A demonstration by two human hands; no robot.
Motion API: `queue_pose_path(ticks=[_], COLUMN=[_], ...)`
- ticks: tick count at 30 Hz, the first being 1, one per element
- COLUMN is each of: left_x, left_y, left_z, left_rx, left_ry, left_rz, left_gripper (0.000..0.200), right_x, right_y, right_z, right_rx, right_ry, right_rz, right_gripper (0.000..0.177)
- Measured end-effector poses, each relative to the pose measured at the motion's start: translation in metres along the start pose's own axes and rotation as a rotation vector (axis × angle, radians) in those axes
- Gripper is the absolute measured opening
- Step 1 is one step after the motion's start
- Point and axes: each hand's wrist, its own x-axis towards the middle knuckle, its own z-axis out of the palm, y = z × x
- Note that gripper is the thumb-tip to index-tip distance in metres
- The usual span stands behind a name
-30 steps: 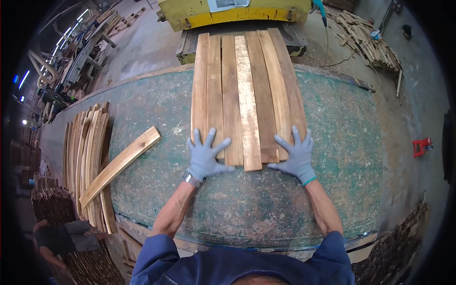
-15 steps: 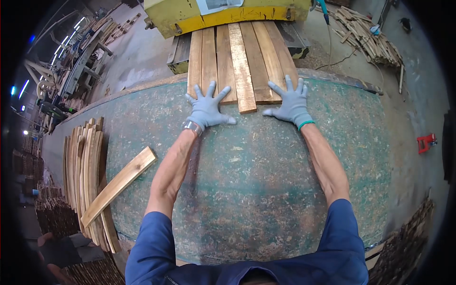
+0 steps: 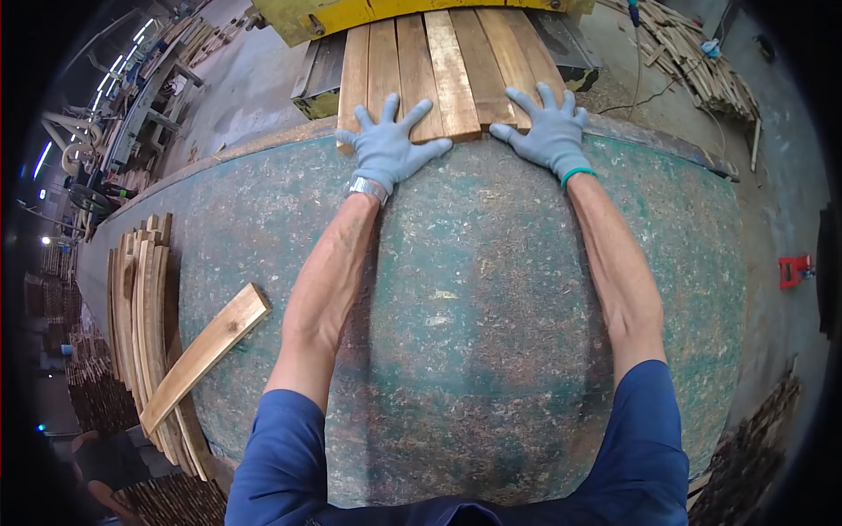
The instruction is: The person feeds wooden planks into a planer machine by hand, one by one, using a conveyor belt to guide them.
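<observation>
Several wooden boards lie side by side, their far ends under a yellow machine. One paler board sits among them, its near end about level with the others. My left hand, in a pale grey glove, rests with fingers spread on the near ends of the left boards. My right hand, gloved the same way with a green cuff edge, lies spread on the near ends of the right boards. Both palms are at the board ends, over the edge of the worn green table.
At left, a stack of wooden strips stands on the table, with one loose board slanting across it. A red object is on the floor at right. Scrap wood is heaped at the back right. Another person is at lower left.
Both hands have moved forward with the boards, which now reach further under the yellow machine. The paler board's end no longer sticks out well past its neighbours. The view has shifted slightly.
</observation>
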Motion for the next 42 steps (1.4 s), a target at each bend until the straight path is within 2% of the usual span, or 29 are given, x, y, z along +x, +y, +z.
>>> queue_pose_path(ticks=[5, 6, 15, 20, 27, 28, 30, 32, 35, 39, 42], left_x=[0.009, 0.015, 0.066, 0.094, 0.128, 0.13, 0.14, 0.145, 0.143, 0.116, 0.053], left_y=[-0.005, -0.004, -0.014, -0.024, -0.033, -0.032, -0.03, -0.032, -0.022, -0.033, -0.074], left_z=[0.009, -0.001, 0.023, 0.037, 0.047, 0.042, 0.045, 0.04, 0.032, 0.035, -0.002], left_rx=[-0.023, -0.032, -0.058, -0.072, -0.062, -0.02, -0.033, -0.039, 0.039, -0.029, 0.108], left_ry=[0.046, -0.003, 0.033, 0.078, 0.117, 0.098, 0.087, 0.07, 0.076, 0.17, 0.122], left_rz=[0.027, 0.018, 0.021, 0.066, 0.095, 0.086, 0.086, 0.064, -0.04, 0.061, 0.323], left_gripper=[0.083, 0.084, 0.087, 0.087, 0.091, 0.092, 0.092, 0.091, 0.089, 0.086, 0.075], right_x=[0.003, 0.011, 0.062, 0.082, 0.11, 0.097, 0.13, 0.108, 0.137, 0.145, 0.16], right_y=[0.0, 0.001, 0.004, 0.004, 0.006, -0.001, 0.012, -0.018, -0.014, -0.004, -0.008], right_z=[0.007, 0.008, 0.031, 0.047, 0.053, 0.017, 0.105, 0.019, 0.093, 0.072, 0.058], right_rx=[-0.052, -0.034, -0.041, -0.059, -0.108, 0.191, -0.029, 0.028, -0.1, -0.086, -0.149], right_ry=[-0.018, -0.029, -0.02, 0.063, 0.008, -0.146, 0.446, -0.072, 0.163, 0.038, -0.068], right_rz=[0.008, 0.004, 0.005, -0.03, -0.058, -0.019, -0.04, 0.087, 0.152, 0.095, 0.147], right_gripper=[0.079, 0.079, 0.075, 0.062, 0.064, 0.067, 0.066, 0.065, 0.066, 0.062, 0.058])
